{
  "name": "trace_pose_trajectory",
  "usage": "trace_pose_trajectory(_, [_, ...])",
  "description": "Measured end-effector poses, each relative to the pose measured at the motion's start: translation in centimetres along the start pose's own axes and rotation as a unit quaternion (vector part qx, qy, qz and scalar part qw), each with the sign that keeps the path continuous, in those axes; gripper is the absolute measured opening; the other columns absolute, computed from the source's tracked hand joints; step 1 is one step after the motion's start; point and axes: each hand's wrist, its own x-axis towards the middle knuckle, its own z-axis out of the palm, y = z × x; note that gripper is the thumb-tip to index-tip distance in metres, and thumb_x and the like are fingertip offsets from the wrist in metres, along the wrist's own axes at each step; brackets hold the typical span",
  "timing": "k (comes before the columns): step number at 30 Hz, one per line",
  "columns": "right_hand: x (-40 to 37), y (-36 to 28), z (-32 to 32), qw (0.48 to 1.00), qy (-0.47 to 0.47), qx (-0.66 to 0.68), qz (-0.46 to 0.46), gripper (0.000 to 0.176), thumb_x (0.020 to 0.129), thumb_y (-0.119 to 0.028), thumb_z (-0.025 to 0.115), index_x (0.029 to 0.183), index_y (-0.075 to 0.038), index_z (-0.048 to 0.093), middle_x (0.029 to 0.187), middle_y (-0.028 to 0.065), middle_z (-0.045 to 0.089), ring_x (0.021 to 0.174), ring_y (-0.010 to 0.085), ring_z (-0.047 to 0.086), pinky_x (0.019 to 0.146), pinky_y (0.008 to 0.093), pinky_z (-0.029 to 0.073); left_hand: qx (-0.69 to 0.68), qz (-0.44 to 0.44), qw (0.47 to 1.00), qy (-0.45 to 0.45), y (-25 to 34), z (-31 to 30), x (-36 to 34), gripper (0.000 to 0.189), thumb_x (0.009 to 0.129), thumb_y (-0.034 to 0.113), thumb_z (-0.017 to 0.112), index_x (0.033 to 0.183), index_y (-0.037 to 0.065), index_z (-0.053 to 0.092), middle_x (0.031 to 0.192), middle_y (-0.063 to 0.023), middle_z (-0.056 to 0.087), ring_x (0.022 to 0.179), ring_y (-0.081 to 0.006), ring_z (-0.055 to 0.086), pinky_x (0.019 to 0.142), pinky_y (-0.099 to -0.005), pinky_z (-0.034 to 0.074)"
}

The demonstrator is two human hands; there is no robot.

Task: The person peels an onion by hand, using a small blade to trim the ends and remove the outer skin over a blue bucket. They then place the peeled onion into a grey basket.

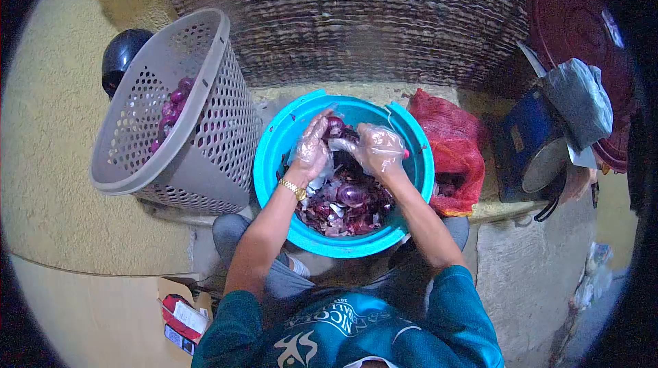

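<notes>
A turquoise plastic basin (274, 142) sits between my knees, holding purple onion skins and peeled red onions (351, 195). Both hands wear clear plastic gloves and hover over the basin. My left hand (312, 149), with a gold watch at the wrist, and my right hand (378, 150) together grip one red onion (335, 124) between them at the basin's far side. Its loose skin hangs down by my fingers.
A grey perforated basket (175, 162) with several peeled red onions (171, 111) leans at the left. A red mesh sack (449, 142) lies right of the basin. A blue pot (534, 145) and a plastic bag stand further right. A woven wall lies ahead.
</notes>
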Motion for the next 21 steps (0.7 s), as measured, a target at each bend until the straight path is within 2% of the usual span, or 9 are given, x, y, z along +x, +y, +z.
trace_pose_trajectory(4, [0.2, -0.5, -0.9, 1.000, -0.019, 0.004, 0.018, 0.059, 0.076, -0.062, 0.066, 0.073, -0.004, 0.059, 0.067, 0.0183, 0.062, 0.066, 0.0382, 0.063, 0.058, 0.0485, 0.048, 0.006, 0.005, 1.000, 0.011, 0.0, 0.2, 0.0, 0.032, 0.098, 0.025, 0.056, 0.126, 0.008, 0.057, 0.119, -0.0048, 0.062, 0.108, -0.0154, 0.057, 0.096, -0.0321, 0.045])
trace_pose_trajectory(6, [0.4, -0.9, -1.5, 0.996, -0.073, -0.013, 0.044, 0.062, 0.076, -0.067, 0.062, 0.081, -0.005, 0.064, 0.074, 0.0188, 0.065, 0.072, 0.0370, 0.066, 0.063, 0.0481, 0.051, 0.010, 0.008, 1.000, 0.013, 0.1, 0.3, -0.1, 0.032, 0.098, 0.025, 0.055, 0.125, 0.008, 0.058, 0.119, -0.0046, 0.062, 0.107, -0.0151, 0.058, 0.096, -0.0319, 0.045])
trace_pose_trajectory(11, [0.5, -0.9, -1.5, 0.996, -0.073, -0.002, 0.052, 0.064, 0.075, -0.067, 0.063, 0.082, -0.004, 0.065, 0.077, 0.0187, 0.066, 0.074, 0.0372, 0.066, 0.065, 0.0485, 0.051, 0.004, -0.007, 0.999, 0.043, 0.1, 0.4, -0.4, 0.031, 0.098, 0.024, 0.056, 0.124, 0.007, 0.056, 0.115, -0.0047, 0.063, 0.102, -0.0145, 0.061, 0.089, -0.0295, 0.050])
trace_pose_trajectory(15, [0.5, -0.5, -1.0, 0.995, -0.082, -0.018, 0.052, 0.063, 0.076, -0.067, 0.063, 0.082, -0.004, 0.065, 0.080, 0.0188, 0.066, 0.075, 0.0376, 0.066, 0.067, 0.0490, 0.051, 0.006, 0.006, 1.000, 0.028, 0.0, 0.4, -0.3, 0.029, 0.098, 0.022, 0.056, 0.123, 0.008, 0.055, 0.114, -0.0053, 0.063, 0.101, -0.0145, 0.061, 0.086, -0.0296, 0.051])
trace_pose_trajectory(16, [0.4, -0.3, -0.8, 0.995, -0.082, -0.018, 0.052, 0.063, 0.076, -0.067, 0.063, 0.082, -0.004, 0.065, 0.080, 0.0188, 0.066, 0.075, 0.0376, 0.066, 0.067, 0.0490, 0.051, -0.001, 0.000, 1.000, 0.027, -0.1, 0.3, -0.3, 0.028, 0.098, 0.020, 0.056, 0.123, 0.009, 0.055, 0.111, -0.0047, 0.063, 0.099, -0.0138, 0.061, 0.085, -0.0292, 0.052])
trace_pose_trajectory(18, [0.2, -0.2, -0.4, 0.999, -0.026, 0.006, 0.023, 0.062, 0.076, -0.064, 0.065, 0.076, -0.003, 0.060, 0.070, 0.0205, 0.063, 0.067, 0.0387, 0.064, 0.059, 0.0488, 0.049, -0.008, -0.006, 1.000, 0.027, -0.4, -0.2, -0.1, 0.027, 0.098, 0.018, 0.056, 0.123, 0.010, 0.054, 0.108, -0.0040, 0.063, 0.097, -0.0130, 0.061, 0.083, -0.0288, 0.052])
trace_pose_trajectory(21, [0.3, -0.3, -0.5, 0.999, -0.040, 0.004, 0.027, 0.062, 0.077, -0.064, 0.065, 0.078, -0.002, 0.061, 0.070, 0.0209, 0.063, 0.068, 0.0391, 0.064, 0.061, 0.0495, 0.049, -0.007, 0.002, 1.000, 0.020, -1.2, -1.2, 0.3, 0.029, 0.099, 0.017, 0.053, 0.127, 0.011, 0.051, 0.107, -0.0018, 0.061, 0.095, -0.0120, 0.060, 0.086, -0.0302, 0.051])
